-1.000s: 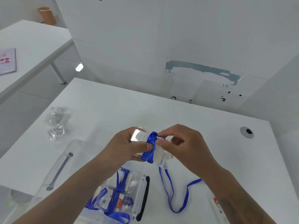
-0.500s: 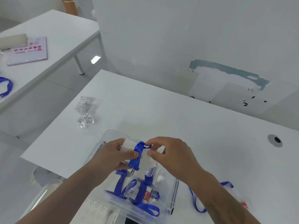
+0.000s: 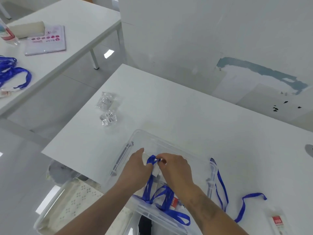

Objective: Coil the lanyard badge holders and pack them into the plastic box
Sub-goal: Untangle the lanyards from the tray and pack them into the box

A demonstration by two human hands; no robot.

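Observation:
A clear plastic box (image 3: 169,145) stands at the near edge of the white table (image 3: 186,107). Over it, my left hand (image 3: 135,167) and my right hand (image 3: 176,168) both pinch a coiled blue lanyard badge holder (image 3: 151,159) between their fingertips, low inside the box. More blue lanyards with badges (image 3: 166,197) lie in the box below my wrists. A loose lanyard (image 3: 243,204) trails on the table to the right, its badge holder (image 3: 277,221) at the lower right.
Two crumpled clear wrappers (image 3: 107,107) lie on the table to the left of the box. A second table (image 3: 59,48) at the far left carries blue lanyards (image 3: 11,72), a booklet (image 3: 45,41) and a roll. A clear lid or bin (image 3: 71,206) sits below the table edge.
Both hands have moved down with the coiled lanyard, from above the box to inside it. The view has tilted downward and leftward.

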